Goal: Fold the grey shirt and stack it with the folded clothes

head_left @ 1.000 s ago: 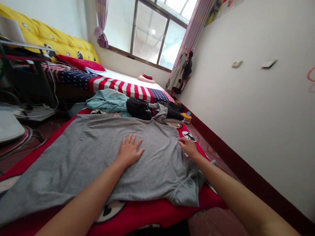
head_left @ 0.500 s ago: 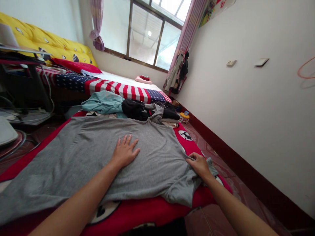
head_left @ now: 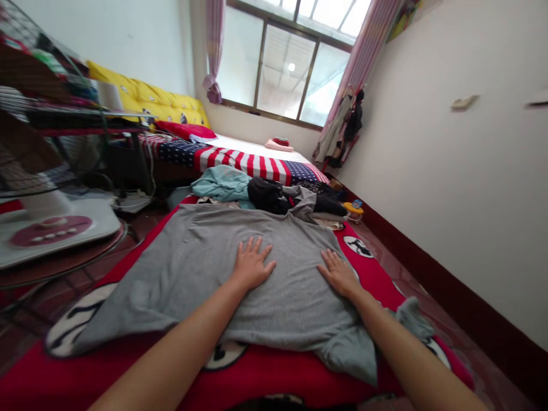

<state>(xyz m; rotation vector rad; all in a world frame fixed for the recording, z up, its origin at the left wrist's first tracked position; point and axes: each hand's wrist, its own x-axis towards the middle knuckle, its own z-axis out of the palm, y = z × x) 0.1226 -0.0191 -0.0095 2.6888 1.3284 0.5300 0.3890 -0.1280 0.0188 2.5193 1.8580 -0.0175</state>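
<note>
While spread on a red mat (head_left: 274, 371), grey T-shirt (head_left: 192, 268): left hand (head_left: 252, 265) and right hand (head_left: 340, 274) flat, fingers open, gripping nothing; clothes pile (head_left: 274, 194) beyond fingertips.

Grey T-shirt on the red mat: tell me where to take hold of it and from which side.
Pinch the loose sleeve of the grey T-shirt, coming from the right. It lies bunched off the red mat, while both the left hand and right hand press the flat body, which offers no raised edge.
</note>
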